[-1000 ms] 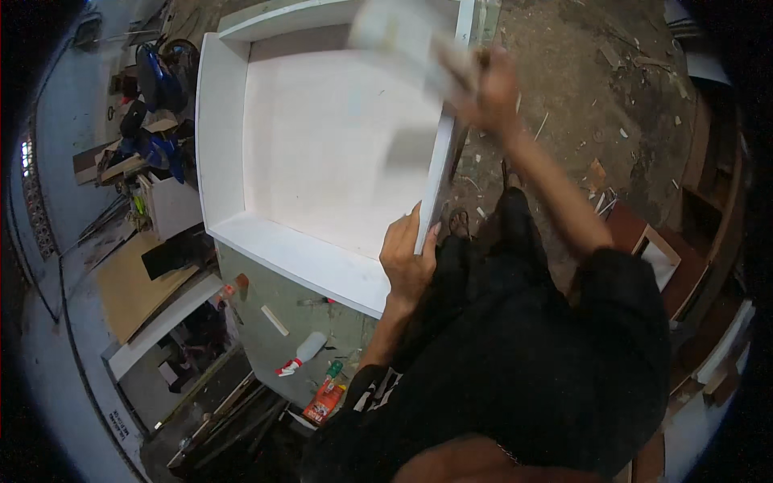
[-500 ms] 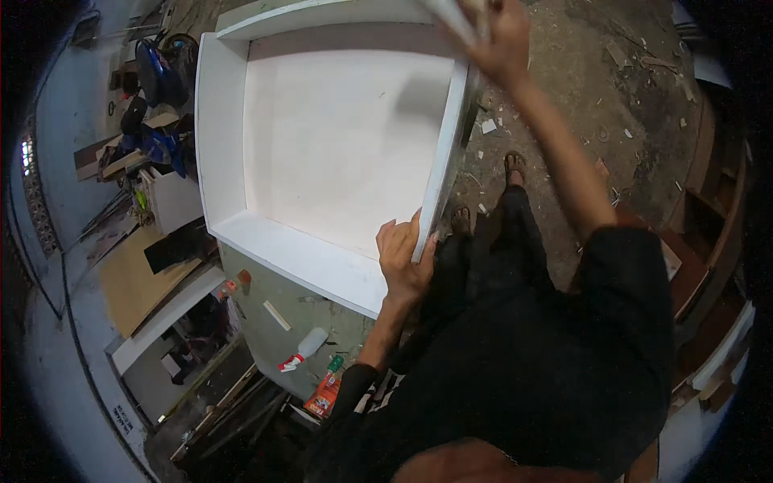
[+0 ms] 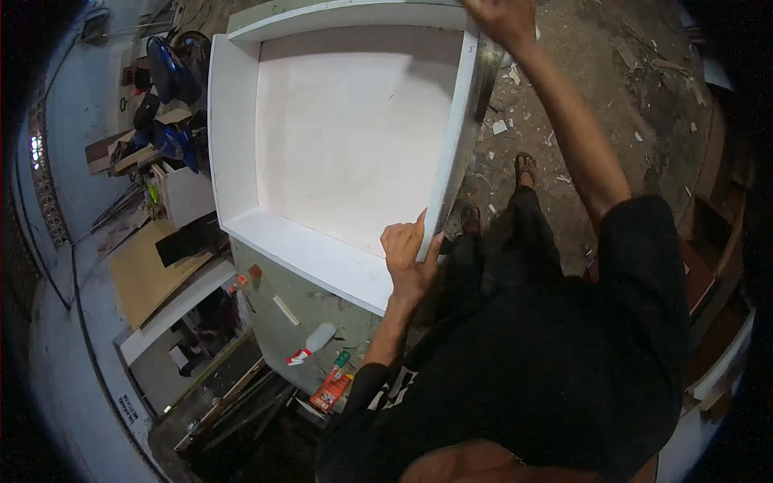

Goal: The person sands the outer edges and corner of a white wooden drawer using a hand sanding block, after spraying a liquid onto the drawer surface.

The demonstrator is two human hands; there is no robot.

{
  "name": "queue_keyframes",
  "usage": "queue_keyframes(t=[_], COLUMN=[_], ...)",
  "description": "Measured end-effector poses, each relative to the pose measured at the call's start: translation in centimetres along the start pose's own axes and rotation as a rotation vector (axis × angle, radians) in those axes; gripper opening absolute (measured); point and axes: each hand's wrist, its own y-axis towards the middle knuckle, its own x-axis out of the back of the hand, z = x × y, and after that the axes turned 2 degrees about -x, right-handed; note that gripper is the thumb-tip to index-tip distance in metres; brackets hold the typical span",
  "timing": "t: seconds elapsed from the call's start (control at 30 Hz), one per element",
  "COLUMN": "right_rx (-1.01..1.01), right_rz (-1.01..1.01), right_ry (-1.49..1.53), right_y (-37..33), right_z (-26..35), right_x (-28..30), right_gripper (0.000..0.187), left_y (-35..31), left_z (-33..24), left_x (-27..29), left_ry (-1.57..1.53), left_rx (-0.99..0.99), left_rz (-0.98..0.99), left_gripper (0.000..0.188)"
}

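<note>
White box (image 3: pixel 346 145) mouth-up, long axis unclear

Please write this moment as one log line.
left hand: gripping white rectangular open box, near-right corner; right hand: by far-right corner, grasp unseen; box: on flat greenish table

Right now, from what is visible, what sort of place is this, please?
Probably a small carpentry workshop: the left hand grips the edge of a white box on a worktable, pale scraps litter the floor, and a tan board is at the left.
</note>
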Motion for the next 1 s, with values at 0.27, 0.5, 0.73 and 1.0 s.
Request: queue_keyframes(t=[0.27, 0.5, 0.73, 1.0], right_rx=[0.230, 0.067, 0.319, -0.111], right_rz=[0.338, 0.081, 0.330, 0.124], right_ry=[0.098, 0.041, 0.203, 0.063], right_y=[-18.0, -2.8, -18.4, -1.6], right_z=[10.4, -1.5, 7.4, -0.2], right_x=[7.3, 0.5, 7.3, 0.9], right_gripper=[0.053, 0.052, 0.054, 0.055], left_y=[-0.9, 0.2, -0.3, -0.9], left_z=[0.4, -0.3, -0.4, 0.1], left_x=[0.5, 0.3, 0.3, 0.1], left_ry=[0.039, 0.010, 0.015, 0.071], left_rx=[0.022, 0.013, 0.042, 0.028], left_rz=[-0.011, 0.009, -0.019, -0.048], left_gripper=[0.046, 0.043, 0.044, 0.042])
